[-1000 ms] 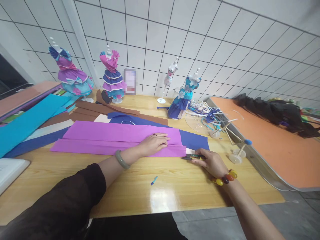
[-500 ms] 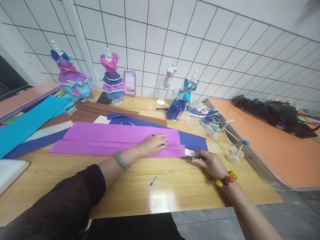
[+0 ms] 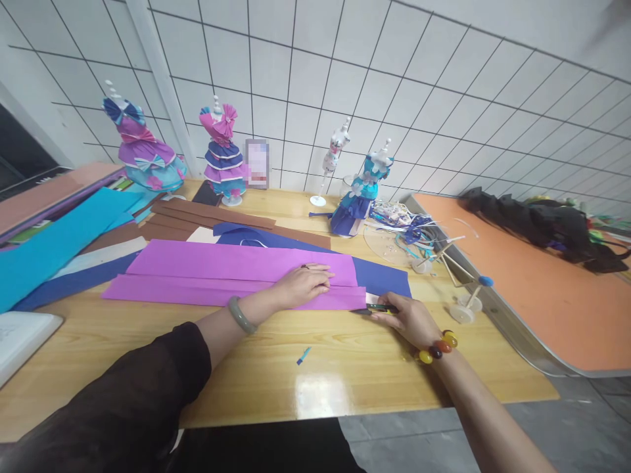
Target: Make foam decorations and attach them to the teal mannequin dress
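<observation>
A wide purple sheet with a folded front strip lies across the wooden table. My left hand rests flat on its right part, fingers stretched to the right. Dark scissors are gripped in my right hand at the sheet's right end, their blades apart and pointing left at the lower corner. Under the purple sheet, a dark blue sheet sticks out to the right, and a bit of white material shows beside the blades.
Dressed mini mannequins and a bare one stand along the wall. Brown strips and a turquoise sheet lie left. Ribbon scraps and a stick frame are right. A small blue scrap lies in front.
My right hand has moved slightly left with the scissors, whose blades have opened and reached the purple sheet's lower right corner. My left hand stays on the sheet.
</observation>
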Demonstrator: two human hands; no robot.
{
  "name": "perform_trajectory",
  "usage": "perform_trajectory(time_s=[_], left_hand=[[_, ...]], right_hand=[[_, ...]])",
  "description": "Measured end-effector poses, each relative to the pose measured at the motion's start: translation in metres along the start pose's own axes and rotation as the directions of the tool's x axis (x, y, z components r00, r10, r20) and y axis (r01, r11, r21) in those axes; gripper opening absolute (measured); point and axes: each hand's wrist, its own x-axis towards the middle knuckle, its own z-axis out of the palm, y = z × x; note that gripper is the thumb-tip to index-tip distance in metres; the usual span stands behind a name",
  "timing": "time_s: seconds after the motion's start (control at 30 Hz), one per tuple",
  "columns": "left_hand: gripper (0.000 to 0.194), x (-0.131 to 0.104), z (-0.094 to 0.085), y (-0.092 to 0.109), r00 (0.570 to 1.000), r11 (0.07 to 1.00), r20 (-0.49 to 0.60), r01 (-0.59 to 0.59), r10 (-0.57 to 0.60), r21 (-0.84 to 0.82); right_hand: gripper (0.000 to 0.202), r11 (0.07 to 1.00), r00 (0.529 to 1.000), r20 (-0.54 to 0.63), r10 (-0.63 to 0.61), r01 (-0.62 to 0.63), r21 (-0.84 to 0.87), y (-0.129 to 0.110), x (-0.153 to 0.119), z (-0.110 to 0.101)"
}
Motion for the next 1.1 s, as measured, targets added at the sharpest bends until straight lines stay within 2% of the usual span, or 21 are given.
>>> perform_trajectory(time_s=[0.2,0.4,0.77,1.1], left_hand=[[0.022,0.0003,0.0011,-0.0008,1.000,1.000,-0.003,-0.003,0.003,0.018],[0.023,0.0011,0.0026,-0.0019,1.000,0.999,-0.014,0.002,-0.002,0.033],[0.023,0.0009,0.0035,-0.0029,1.000,1.000,-0.013,-0.014,0.014,0.025],[0.022,0.0006,0.0042,-0.0035,1.000,0.999,-0.015,-0.015,0.016,0.033]], right_hand=[[0.039,0.999,1.000,0.010,-0.027,0.026,0.047,-0.0042,0.0053,0.0027],[0.037,0.997,1.000,0.011,0.014,-0.014,0.078,-0.0062,0.0022,0.0018],[0.034,0.999,1.000,-0.026,-0.004,0.006,0.052,-0.0048,-0.0002,0.0012],[0.034,0.998,0.999,0.038,0.007,-0.009,0.059,-0.0078,0.0041,0.0028]])
